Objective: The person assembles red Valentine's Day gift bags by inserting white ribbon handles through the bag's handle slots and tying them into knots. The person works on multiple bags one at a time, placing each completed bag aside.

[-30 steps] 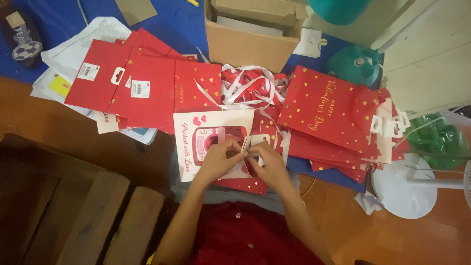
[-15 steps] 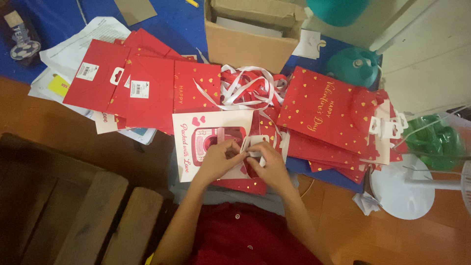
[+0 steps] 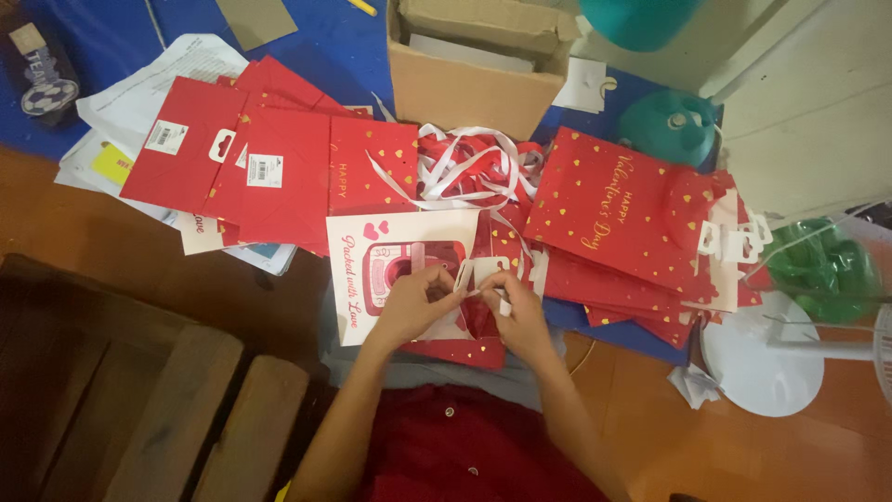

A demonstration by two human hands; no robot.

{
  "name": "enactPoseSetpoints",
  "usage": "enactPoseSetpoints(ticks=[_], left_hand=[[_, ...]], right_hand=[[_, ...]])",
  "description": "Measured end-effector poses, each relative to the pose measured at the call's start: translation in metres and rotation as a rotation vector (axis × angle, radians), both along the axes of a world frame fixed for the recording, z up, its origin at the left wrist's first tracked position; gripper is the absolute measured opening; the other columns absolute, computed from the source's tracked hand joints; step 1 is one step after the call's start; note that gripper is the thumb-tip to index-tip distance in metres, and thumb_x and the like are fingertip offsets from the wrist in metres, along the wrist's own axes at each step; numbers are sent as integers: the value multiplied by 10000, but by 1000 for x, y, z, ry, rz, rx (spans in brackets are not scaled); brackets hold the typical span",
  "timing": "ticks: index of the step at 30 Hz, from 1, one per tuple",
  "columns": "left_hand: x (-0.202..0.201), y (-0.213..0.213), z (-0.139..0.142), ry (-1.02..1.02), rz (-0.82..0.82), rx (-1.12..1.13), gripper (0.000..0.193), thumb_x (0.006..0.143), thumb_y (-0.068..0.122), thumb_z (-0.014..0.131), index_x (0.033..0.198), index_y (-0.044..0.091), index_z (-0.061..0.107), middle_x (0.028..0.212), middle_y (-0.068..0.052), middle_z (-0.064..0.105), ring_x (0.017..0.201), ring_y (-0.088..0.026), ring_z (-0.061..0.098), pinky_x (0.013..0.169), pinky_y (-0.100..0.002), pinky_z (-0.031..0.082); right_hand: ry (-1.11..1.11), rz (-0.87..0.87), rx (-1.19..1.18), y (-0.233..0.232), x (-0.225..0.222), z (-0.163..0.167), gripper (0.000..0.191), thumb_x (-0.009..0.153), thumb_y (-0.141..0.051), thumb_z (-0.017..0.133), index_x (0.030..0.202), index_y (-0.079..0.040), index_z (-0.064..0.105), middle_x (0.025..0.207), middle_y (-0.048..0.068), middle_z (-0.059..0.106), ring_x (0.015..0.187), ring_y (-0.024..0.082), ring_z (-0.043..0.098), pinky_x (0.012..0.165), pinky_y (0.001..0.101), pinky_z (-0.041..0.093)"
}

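My left hand (image 3: 415, 302) and my right hand (image 3: 517, 314) meet over a small white hang tag (image 3: 481, 271) with white ribbon, pinching it between the fingertips. Under them lies a red gift bag with gold hearts (image 3: 469, 344), flat on my lap. A white card with a pink picture and hearts (image 3: 383, 249) lies beneath my left hand. Loose white ribbons (image 3: 469, 167) are tangled just beyond the card.
A stack of red gift bags (image 3: 618, 218) lies to the right, another spread of red bags (image 3: 260, 167) to the left over white papers. A cardboard box (image 3: 474, 65) stands at the back. A white fan base (image 3: 762, 353) and wooden planks (image 3: 167, 409) flank me.
Both hands stay together at the white tag; the fingers have shifted slightly on it. Nothing else has moved.
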State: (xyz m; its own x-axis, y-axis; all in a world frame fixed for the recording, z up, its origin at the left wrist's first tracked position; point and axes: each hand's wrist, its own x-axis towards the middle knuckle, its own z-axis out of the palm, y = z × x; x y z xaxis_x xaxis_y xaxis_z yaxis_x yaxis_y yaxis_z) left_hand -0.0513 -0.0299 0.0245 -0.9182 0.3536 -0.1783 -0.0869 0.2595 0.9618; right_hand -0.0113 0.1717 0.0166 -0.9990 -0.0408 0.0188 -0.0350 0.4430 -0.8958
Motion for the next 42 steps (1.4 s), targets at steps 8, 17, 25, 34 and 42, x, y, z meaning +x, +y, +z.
enactPoseSetpoints(ticks=[8, 17, 25, 34, 42], left_hand=[[0, -1, 2, -13, -5, 11, 226, 890, 247, 770, 911, 45, 671, 784, -41, 757, 718, -100, 715, 662, -276, 552], [1, -1, -1, -20, -5, 44, 226, 901, 245, 759, 898, 45, 653, 749, -23, 737, 695, -83, 686, 651, -260, 537], [2, -1, 7, -94, 4, 5, 227, 897, 238, 769, 893, 42, 654, 688, -16, 662, 607, -95, 562, 570, -291, 450], [0, 1, 5, -40, -10, 23, 219, 889, 265, 754, 897, 63, 670, 735, -13, 743, 668, -72, 687, 631, -253, 527], [-1, -1, 2, -44, -25, -4, 208, 904, 229, 760, 908, 46, 661, 737, -31, 743, 676, -85, 687, 632, -259, 516]], right_hand=[[122, 97, 84, -9, 1, 21, 208, 887, -94, 726, 1075, -46, 649, 1001, 98, 683, 891, 235, 698, 785, 335, 547], [158, 43, 80, -5, 2, -1, 117, 937, -67, 695, 1022, -37, 620, 969, 93, 676, 904, 250, 684, 817, 336, 547], [181, 102, 104, -6, 2, 13, 225, 876, -52, 719, 1088, -42, 645, 1029, 116, 672, 953, 264, 688, 838, 351, 533], [121, 38, 92, -9, 5, 6, 123, 922, -37, 670, 1029, -33, 610, 988, 110, 655, 897, 257, 691, 795, 344, 544], [146, 51, 5, -6, 2, 13, 166, 912, -37, 683, 1071, -39, 636, 991, 99, 675, 887, 226, 697, 799, 329, 540]])
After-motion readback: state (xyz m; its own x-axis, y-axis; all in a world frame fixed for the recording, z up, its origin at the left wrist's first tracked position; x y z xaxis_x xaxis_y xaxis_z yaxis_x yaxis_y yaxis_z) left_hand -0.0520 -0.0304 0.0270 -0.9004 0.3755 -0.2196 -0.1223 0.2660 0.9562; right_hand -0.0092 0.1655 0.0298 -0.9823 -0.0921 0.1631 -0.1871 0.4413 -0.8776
